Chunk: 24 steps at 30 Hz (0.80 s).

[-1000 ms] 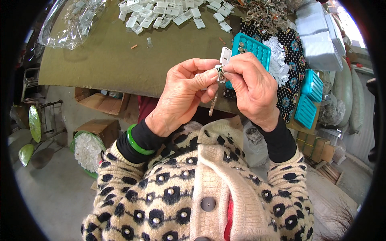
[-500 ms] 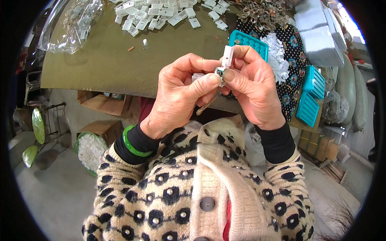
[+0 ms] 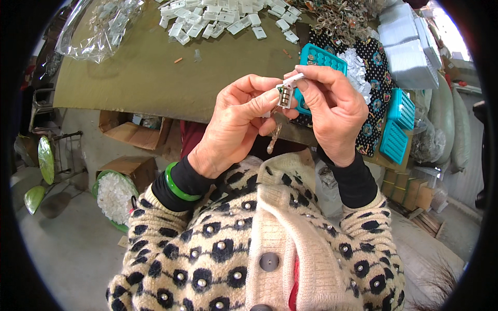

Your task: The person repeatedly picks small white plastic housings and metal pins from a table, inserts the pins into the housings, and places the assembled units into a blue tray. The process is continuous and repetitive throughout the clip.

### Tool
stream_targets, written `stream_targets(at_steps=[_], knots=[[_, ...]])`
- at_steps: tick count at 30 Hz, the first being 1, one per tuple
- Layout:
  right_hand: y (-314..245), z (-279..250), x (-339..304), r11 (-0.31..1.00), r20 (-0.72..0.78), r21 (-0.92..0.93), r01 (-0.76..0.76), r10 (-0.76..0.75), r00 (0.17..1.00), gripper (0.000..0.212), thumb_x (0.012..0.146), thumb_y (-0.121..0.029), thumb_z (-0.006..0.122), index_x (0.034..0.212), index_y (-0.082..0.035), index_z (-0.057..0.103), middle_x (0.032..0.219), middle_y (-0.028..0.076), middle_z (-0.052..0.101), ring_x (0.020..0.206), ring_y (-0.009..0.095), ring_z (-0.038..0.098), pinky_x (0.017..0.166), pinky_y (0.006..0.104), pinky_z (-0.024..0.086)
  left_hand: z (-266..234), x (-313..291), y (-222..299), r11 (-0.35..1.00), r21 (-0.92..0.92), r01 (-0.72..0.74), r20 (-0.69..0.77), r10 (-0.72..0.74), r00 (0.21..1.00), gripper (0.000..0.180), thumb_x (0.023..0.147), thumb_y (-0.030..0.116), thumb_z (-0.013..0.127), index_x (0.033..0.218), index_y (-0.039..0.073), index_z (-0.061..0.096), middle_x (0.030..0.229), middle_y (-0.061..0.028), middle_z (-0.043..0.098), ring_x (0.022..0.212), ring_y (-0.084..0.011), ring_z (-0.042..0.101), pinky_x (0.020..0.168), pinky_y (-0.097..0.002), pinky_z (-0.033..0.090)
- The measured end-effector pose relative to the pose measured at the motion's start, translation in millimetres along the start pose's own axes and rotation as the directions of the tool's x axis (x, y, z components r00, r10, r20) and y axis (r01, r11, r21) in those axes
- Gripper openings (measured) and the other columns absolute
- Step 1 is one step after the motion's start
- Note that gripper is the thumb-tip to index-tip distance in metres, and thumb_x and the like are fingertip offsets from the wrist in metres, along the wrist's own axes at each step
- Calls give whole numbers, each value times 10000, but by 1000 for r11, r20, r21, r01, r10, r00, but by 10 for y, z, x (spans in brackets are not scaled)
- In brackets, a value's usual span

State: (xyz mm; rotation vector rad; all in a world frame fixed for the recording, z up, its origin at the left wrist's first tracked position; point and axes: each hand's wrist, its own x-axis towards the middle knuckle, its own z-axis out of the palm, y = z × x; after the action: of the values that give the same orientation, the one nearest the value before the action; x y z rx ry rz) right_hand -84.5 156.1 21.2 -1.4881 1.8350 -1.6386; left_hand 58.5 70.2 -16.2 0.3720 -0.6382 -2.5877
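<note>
Over the table's near edge, my left hand point(image 3: 236, 116) pinches a small white plastic battery case point(image 3: 285, 97) between thumb and fingers. Its uncovered face shows silvery round cells and a bit of green board. A thin bundle of clear-coated wire point(image 3: 275, 136) dangles below it. My right hand point(image 3: 337, 106) is closed on a flat white cover point(image 3: 294, 79), held slantwise against the case's top end. Whether the cover is joined to the case is hidden by my fingers.
White plastic covers point(image 3: 218, 18) lie heaped at the table's point(image 3: 135, 72) far side, beside a clear bag point(image 3: 98, 31). To the right are a teal tray point(image 3: 324, 58), white pieces point(image 3: 357, 72) on dotted cloth and tangled wires point(image 3: 342, 23). A tub of white pieces point(image 3: 115, 197) stands lower left.
The white cover has gone from upright above the case to a low slant across its top. The case has turned, so its cells now show. My right hand has tipped over with the cover.
</note>
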Motion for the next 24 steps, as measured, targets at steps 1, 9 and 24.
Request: stream_targets(at_steps=[1, 9, 24], knots=[[-10, 19, -18, 1000, -9, -6, 16, -16, 1000, 143, 893, 9, 668, 1035, 0, 671, 840, 60, 683, 716, 95, 655, 630, 220, 527, -4, -2, 0, 1000, -11, 0, 5, 0, 1000, 171, 935, 90, 648, 1083, 21, 600, 958, -105, 689, 858, -194, 702, 501, -200, 424], [1, 183, -1, 894, -17, -295, 339, -359, 933, 239, 768, 139, 659, 959, -4, 646, 839, 128, 675, 713, 224, 674, 616, 304, 545, -45, -37, -106, 983, 67, -170, -5, 170, 985, 153, 928, 51, 652, 1070, 17, 607, 929, -48, 665, 650, -68, 567, 503, -188, 421], [103, 283, -67, 849, 90, -218, 481, -474, 876, 278, 844, -75, 714, 1102, 13, 654, 907, 99, 583, 829, 242, 564, 709, 326, 477, -50, -10, -139, 958, -287, 20, 26, -13, 1000, 138, 942, 161, 658, 987, 53, 586, 898, -24, 641, 702, -77, 607, 507, -202, 486]])
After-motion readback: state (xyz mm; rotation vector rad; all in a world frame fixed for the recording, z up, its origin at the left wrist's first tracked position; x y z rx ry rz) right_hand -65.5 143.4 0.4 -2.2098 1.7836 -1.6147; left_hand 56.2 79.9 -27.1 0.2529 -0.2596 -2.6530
